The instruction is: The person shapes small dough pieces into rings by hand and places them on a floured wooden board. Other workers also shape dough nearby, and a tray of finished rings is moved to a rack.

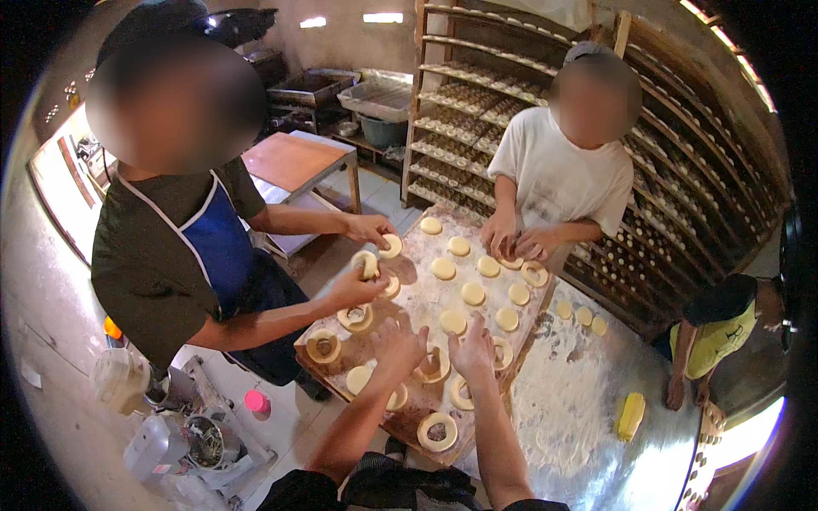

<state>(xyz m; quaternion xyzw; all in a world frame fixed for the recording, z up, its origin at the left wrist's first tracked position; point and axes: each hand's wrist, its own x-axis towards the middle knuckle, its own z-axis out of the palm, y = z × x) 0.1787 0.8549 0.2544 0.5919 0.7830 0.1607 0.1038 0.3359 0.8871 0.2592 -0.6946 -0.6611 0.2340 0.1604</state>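
Note:
My left hand [399, 345] and my right hand [472, 347] reach over a floured wooden board [407, 295]. A dough ring [440, 372] lies between them, partly hidden by my left hand. Both hands have their fingers stretched and apart, with no dough visibly gripped. Just beyond my right fingertips is a flat dough disc [452, 321]; contact cannot be made out. Another dough ring [503, 353] lies beside my right hand, and a dough ring [461, 393] sits partly behind my right wrist. Nearest my body is a dough ring [437, 432].
At left, a person in a blue apron [213, 255] holds dough rings [366, 265]. Across the board, a person in a white shirt [562, 170] handles dough. A floured metal table [571, 392] bears a yellow package [630, 416]. Behind stand racks [477, 72] of dough pieces.

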